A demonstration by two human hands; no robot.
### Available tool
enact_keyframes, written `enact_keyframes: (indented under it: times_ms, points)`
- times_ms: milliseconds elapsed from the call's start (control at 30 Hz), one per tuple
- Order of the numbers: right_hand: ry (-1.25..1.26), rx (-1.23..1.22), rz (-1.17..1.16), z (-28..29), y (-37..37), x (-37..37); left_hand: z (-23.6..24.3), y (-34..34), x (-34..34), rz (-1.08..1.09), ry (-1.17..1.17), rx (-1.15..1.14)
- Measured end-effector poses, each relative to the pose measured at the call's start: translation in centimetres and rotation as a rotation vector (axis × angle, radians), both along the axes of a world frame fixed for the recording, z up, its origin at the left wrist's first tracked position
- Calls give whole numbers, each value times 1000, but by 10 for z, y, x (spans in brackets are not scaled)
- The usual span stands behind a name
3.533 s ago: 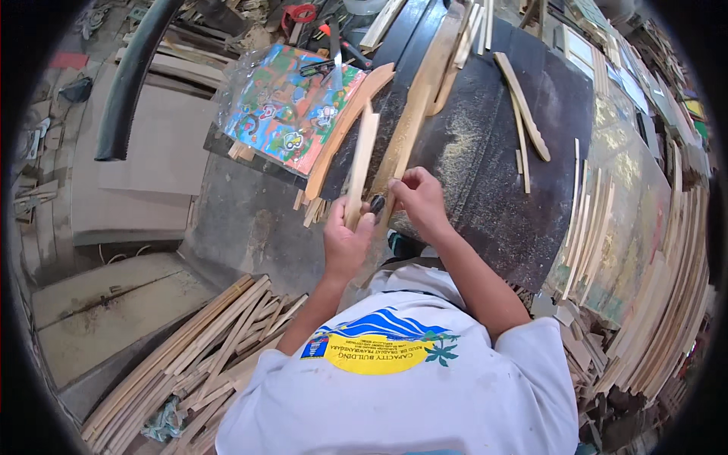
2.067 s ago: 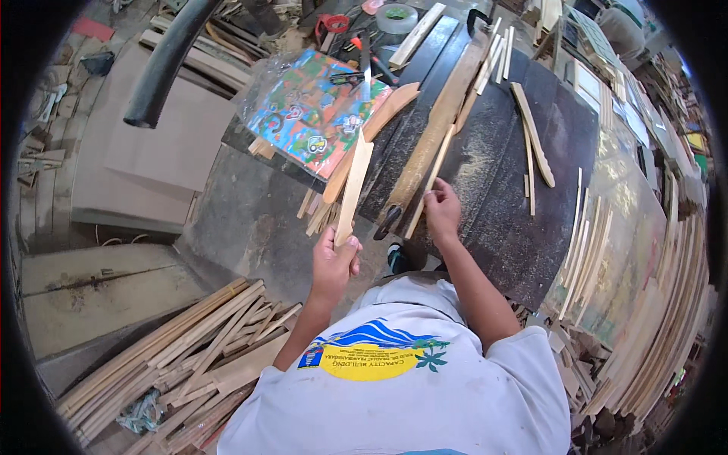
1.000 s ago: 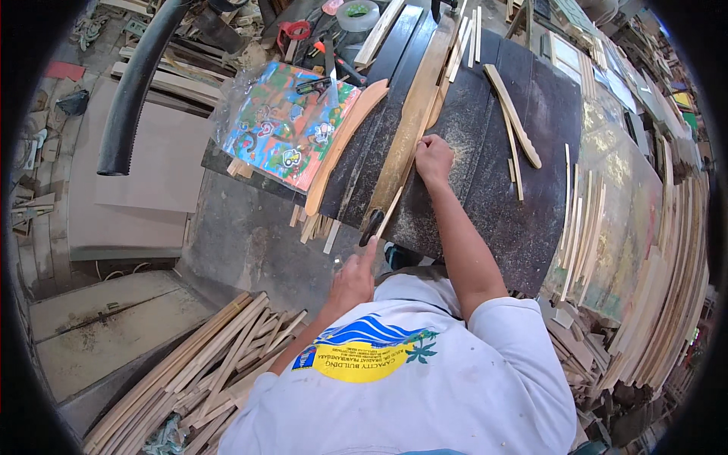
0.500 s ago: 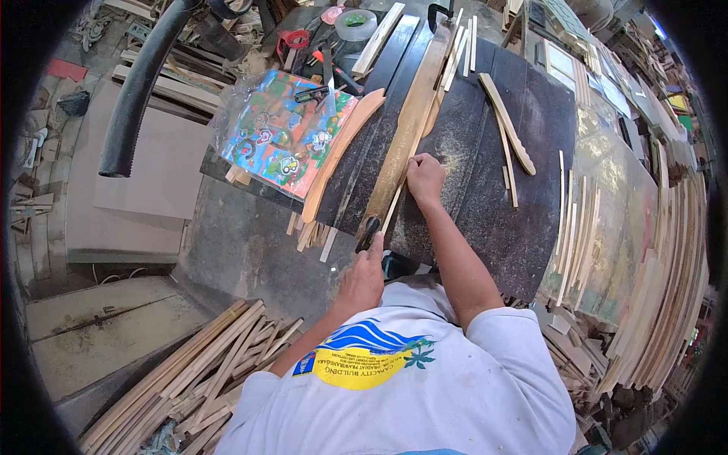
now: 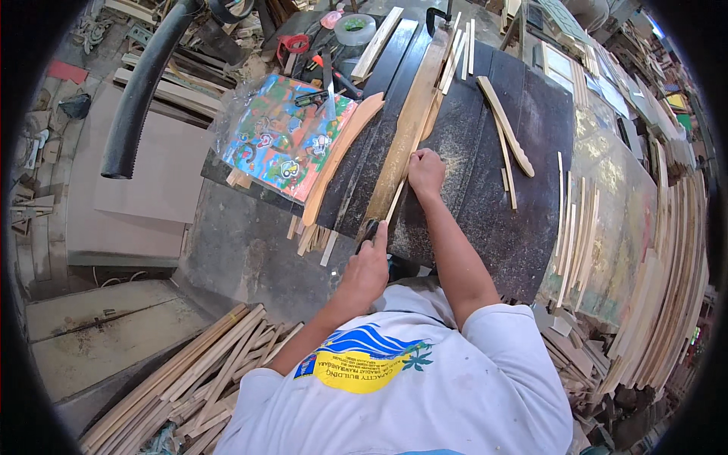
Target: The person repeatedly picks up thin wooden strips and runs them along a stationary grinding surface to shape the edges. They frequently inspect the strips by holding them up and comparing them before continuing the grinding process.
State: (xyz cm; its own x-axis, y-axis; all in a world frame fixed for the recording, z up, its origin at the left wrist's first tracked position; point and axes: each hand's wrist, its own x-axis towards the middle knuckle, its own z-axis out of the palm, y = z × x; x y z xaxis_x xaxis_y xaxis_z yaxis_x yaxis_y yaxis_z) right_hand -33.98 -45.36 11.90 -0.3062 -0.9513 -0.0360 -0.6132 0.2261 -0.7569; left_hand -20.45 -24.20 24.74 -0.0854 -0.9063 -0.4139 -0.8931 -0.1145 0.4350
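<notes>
The person stands at the near edge of a dark saw table (image 5: 485, 189) dusted with sawdust. A thin wood strip (image 5: 400, 193) lies along the right side of a long plank (image 5: 406, 125) that runs from near to far across the table's middle. The right hand (image 5: 426, 170) lies flat on the strip's far part, fingers down and pressing rather than wrapped round it. The left hand (image 5: 367, 267) is at the strip's near end, at the table's edge, closed loosely with the thumb up against the end (whether it actually pinches the wood cannot be told from here).

As a judgement, the work is partway: the strip sits lined up against the plank with most of its length on the table, so the feed looks barely begun. Cut slats (image 5: 572, 216) already lie on the right of the table, and stacked strips (image 5: 667, 280) stand further right, which suggests a good many pieces are done. A heap of sticks (image 5: 205, 371) on the floor at near left may be stock or offcuts; which, the view does not show.

To the left of the plank rest a curved board (image 5: 341, 155) and a colourful sheet (image 5: 284, 140), with a tape roll (image 5: 355, 29) at the far side.
</notes>
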Motion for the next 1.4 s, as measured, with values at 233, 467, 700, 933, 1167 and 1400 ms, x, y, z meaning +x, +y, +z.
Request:
enact_keyframes:
  times_ms: [233, 467, 700, 933, 1167, 1400]
  points:
    - [9, 9, 9, -6, 4, -2, 11, -13, -5, 12, -2, 76]
    - [-2, 45, -2, -1, -11, -2, 5, -30, -13, 11, -18, 27]
    - [25, -38, 104, 1, -25, -18, 15, -47, -18, -26, -69, 42]
    - [583, -168, -119, 38, -51, -183, 12, -48, -17, -16, -79, 41]
    - [364, 160, 74, 56, -15, -222, 14, -50, -21, 4, -50, 31]
    - [20, 133, 360, 82, 94, -146, 11, -47, -18, 0, -87, 55]
